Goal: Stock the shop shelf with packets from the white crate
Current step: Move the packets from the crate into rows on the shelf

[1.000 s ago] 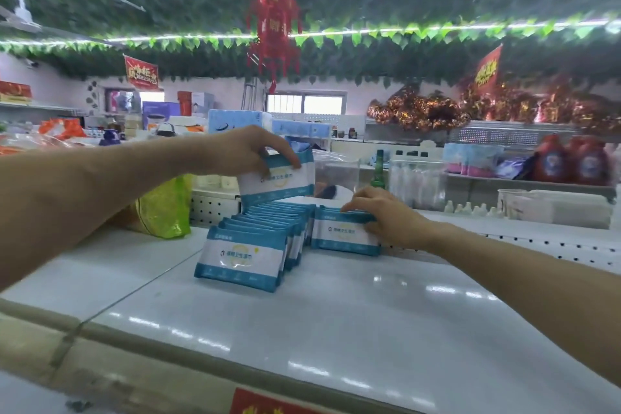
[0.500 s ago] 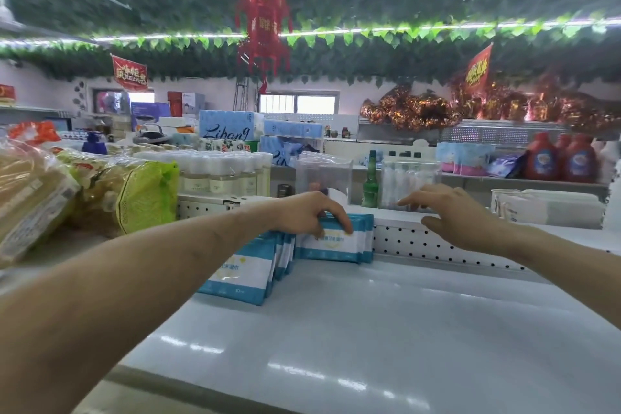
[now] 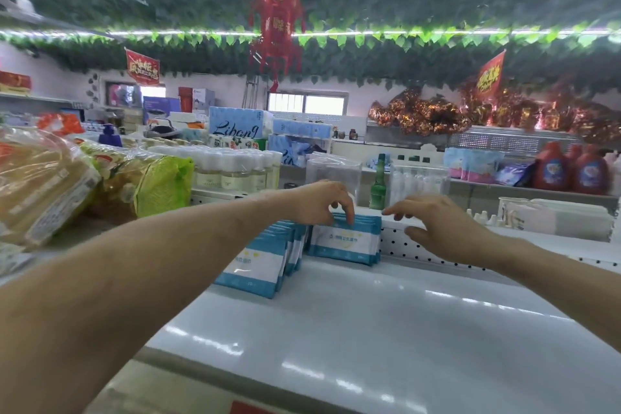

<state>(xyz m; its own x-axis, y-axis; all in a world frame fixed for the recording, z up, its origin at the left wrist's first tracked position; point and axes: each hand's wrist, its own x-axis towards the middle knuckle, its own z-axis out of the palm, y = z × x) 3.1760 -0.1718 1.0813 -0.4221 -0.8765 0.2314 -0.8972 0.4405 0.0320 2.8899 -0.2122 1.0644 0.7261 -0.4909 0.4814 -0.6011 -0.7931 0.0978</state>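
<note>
Blue-and-white packets stand on the white shelf top (image 3: 369,329) in two groups. One row (image 3: 255,265) leans toward me at the left. A second upright stack (image 3: 346,242) stands against the perforated back rail (image 3: 437,254). My left hand (image 3: 319,205) reaches over that stack, its curled fingers pinching the packets' top edge. To the right of the stack my right hand (image 3: 437,225) hovers with fingers spread, holding nothing and apart from the packets. The white crate is out of view.
Bagged goods (image 3: 40,185) and a yellow-green bag (image 3: 158,185) crowd the left. Behind the rail stand clear bottles (image 3: 235,168), a green bottle (image 3: 379,185) and white containers (image 3: 554,218). Red detergent bottles (image 3: 571,171) sit far right.
My left hand set its packet down and moved onto the back stack. My right hand let go of that stack and drew off to the right. The view shifted closer.
</note>
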